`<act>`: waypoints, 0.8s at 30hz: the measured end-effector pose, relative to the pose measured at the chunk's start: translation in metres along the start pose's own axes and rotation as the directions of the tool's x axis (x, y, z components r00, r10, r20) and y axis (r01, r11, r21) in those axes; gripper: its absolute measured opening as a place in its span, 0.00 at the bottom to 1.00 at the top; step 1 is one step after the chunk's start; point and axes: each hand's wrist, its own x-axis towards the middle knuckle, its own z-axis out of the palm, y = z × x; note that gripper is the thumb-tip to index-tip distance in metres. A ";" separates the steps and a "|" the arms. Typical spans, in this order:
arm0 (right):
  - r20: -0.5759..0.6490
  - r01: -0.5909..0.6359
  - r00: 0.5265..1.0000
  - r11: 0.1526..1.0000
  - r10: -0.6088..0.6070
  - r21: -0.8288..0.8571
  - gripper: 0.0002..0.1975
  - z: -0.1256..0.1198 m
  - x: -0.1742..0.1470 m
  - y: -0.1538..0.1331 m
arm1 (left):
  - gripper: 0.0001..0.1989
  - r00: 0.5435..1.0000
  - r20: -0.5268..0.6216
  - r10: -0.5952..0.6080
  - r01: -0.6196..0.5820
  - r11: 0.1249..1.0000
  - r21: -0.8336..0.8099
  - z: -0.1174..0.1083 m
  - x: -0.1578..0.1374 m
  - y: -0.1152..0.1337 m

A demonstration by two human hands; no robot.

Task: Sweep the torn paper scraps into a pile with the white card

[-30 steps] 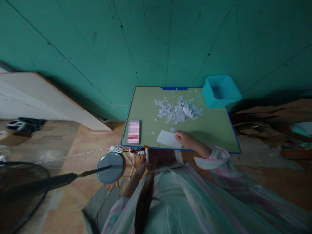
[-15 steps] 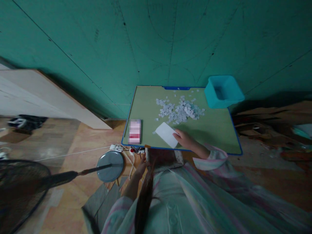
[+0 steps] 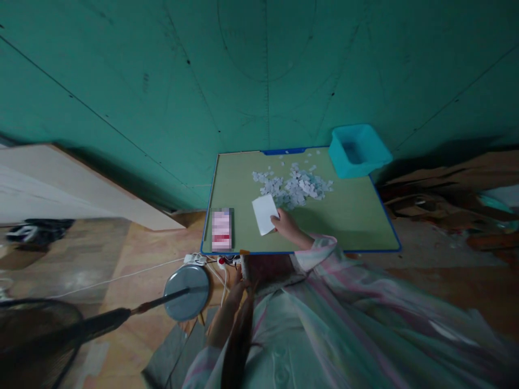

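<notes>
My right hand (image 3: 286,223) is closed on the right edge of a white card (image 3: 265,214), thumb on top, over the front half of the green table (image 3: 344,227). Just beyond the card lies a loose heap of small white paper pieces (image 3: 300,185), with a few strays toward the back edge. Below the table's front edge, by a brown surface near my lap, is my left hand (image 3: 239,282); its fingers are mostly hidden. A phone with a blurred pink screen (image 3: 221,229) lies flat at the table's front left corner.
A turquoise plastic bin (image 3: 359,151) stands at the table's back right corner, against the green wall (image 3: 259,81). On the left are a round grey stool (image 3: 187,294), a net with a dark handle (image 3: 105,320), a power strip (image 3: 198,259) and cables. Cardboard (image 3: 446,178) is piled at right.
My right hand has moved left with the card and turned it more upright. The whole view has shifted slightly. My left hand stays below the table edge.
</notes>
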 end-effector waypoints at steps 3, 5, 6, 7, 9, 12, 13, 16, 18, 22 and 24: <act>-0.008 -0.018 1.000 1.000 0.018 -0.005 0.04 -0.017 -0.004 0.021 | 0.51 1.000 0.017 0.021 -0.020 0.999 -0.038 -0.001 0.003 0.000; -0.008 -0.050 0.999 0.999 0.050 -0.014 0.04 -0.030 -0.010 0.034 | 0.50 0.999 0.033 0.021 -0.020 0.999 -0.045 -0.001 0.003 0.002; -0.012 -0.065 0.998 0.998 0.065 -0.019 0.05 -0.038 -0.012 0.040 | 0.50 0.999 0.036 0.019 -0.017 0.999 -0.045 0.000 0.003 0.004; -0.013 -0.078 0.997 0.997 0.078 -0.023 0.06 -0.046 -0.013 0.046 | 0.51 0.999 0.038 0.019 -0.017 0.999 -0.043 0.000 0.002 0.005; -0.015 -0.116 0.993 0.993 0.116 -0.036 0.08 -0.064 -0.012 0.055 | 0.53 0.999 0.045 0.022 -0.021 0.999 -0.034 0.002 0.000 0.009; -0.062 -0.174 0.984 0.981 0.169 -0.083 0.10 -0.096 -0.004 0.062 | 0.55 0.998 0.065 0.025 -0.024 1.000 -0.019 0.007 -0.004 0.014; -0.084 -0.182 0.981 0.979 0.174 -0.091 0.11 -0.106 -0.001 0.063 | 0.55 0.997 0.070 0.024 -0.023 1.000 -0.017 0.008 -0.005 0.015; -0.147 -0.174 0.977 0.974 0.153 -0.146 0.12 -0.133 0.006 0.064 | 0.55 0.997 0.071 0.021 -0.020 1.000 -0.018 0.011 -0.009 0.017; -0.181 -0.141 0.978 0.963 0.101 -0.228 0.12 -0.143 0.008 0.062 | 0.54 0.998 0.066 0.020 -0.019 1.000 -0.021 0.010 -0.010 0.018; -0.193 0.000 0.978 0.927 -0.078 -0.375 0.14 -0.134 0.006 0.050 | 0.50 0.999 0.051 0.006 -0.005 1.000 -0.026 0.008 -0.012 0.019; -0.154 0.109 0.969 0.898 -0.191 -0.425 0.16 -0.121 0.005 0.039 | 0.50 0.999 0.037 -0.001 0.002 1.000 -0.026 0.009 -0.013 0.019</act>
